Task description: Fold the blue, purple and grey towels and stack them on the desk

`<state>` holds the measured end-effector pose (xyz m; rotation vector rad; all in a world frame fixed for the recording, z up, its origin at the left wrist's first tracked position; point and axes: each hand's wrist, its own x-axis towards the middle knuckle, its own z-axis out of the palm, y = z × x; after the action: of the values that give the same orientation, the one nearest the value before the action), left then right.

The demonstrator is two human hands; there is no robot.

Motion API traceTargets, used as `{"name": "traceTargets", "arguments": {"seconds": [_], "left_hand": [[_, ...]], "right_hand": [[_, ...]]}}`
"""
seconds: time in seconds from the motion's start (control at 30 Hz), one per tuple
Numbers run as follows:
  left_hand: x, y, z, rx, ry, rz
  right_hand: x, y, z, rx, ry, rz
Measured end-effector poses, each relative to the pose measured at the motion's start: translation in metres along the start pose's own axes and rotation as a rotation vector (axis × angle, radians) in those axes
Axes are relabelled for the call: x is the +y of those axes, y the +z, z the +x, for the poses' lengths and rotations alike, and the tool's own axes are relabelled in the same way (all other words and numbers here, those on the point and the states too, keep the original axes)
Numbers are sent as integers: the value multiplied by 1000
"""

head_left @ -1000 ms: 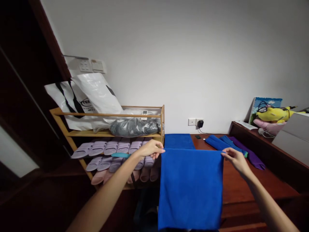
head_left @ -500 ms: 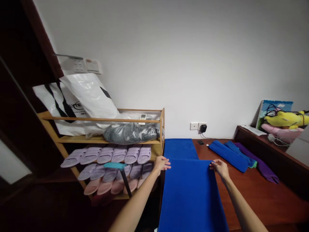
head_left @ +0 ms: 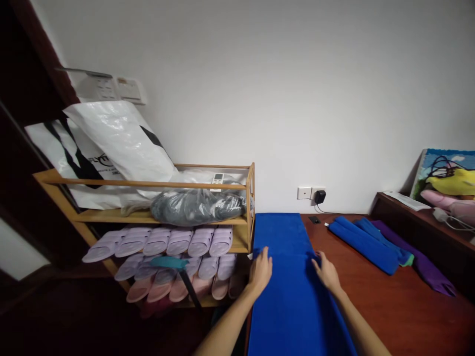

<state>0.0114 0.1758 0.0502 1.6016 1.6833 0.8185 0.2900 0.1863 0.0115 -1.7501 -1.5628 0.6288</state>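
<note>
From where I stand, the red-brown desk (head_left: 374, 316) is the biggest piece, running off to the right of the wooden rack (head_left: 193, 184). The large blue cloth (head_left: 289, 311) comes next, lying just right of the rack, its far edge on a second blue cloth (head_left: 280, 230) that reaches to the wall beside the rack. It looks light, soft and limp, nothing to break; I'd expect it to drape readily, follow any pull and wrinkle if tugged from one side. A darker band down the side away from the rack could be a sag or only shadow.

Well to the right of the rack lie a purple cloth (head_left: 419, 264) and a rolled blue cloth (head_left: 363, 244), both just as floppy, I'd guess.

The left hand (head_left: 261, 272), nearer the rack, lies over the cloth's side edge, fingers loosely extended, gripping nothing I can make out. The right hand (head_left: 326, 274), farther from the rack, has thumb and forefinger parted at the other far corner. Those two corners seem the best hold: a light pinch on each keeps the edge straight.
</note>
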Motion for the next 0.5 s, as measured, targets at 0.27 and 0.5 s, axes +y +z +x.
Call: {"name": "traceTargets", "arguments": {"seconds": [0.27, 0.5], "left_hand": [[-44, 30, -12, -39, 400, 622], [-49, 35, -18, 72, 402, 691]], "right_hand": [[21, 30, -22, -90, -156, -519], [19, 26, -28, -94, -151, -667]]}}
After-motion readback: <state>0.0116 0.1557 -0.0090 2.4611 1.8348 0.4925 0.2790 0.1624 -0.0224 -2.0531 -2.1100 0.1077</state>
